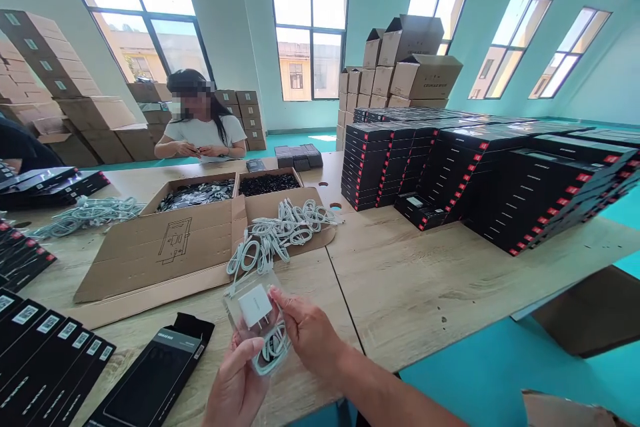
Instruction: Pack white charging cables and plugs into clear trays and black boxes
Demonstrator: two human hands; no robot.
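Observation:
Both my hands hold a clear plastic tray [240, 310] over the near table edge. A white charger plug [255, 305] sits in its upper part and a coiled white cable [273, 347] in its lower part. My left hand [235, 383] grips the tray from below with the thumb on its face. My right hand [307, 330] pinches the tray's right side, fingers closed by the cable. Just beyond lies a pile of coiled white cables [280, 230] on a flattened cardboard flap [165, 247].
An open black retail box [155, 373] lies at my left, beside a row of black boxes [40, 347]. Tall stacks of black boxes [490, 173] fill the table's right. An open carton [230, 190] holds dark parts. A person in white [203, 130] sits across the table.

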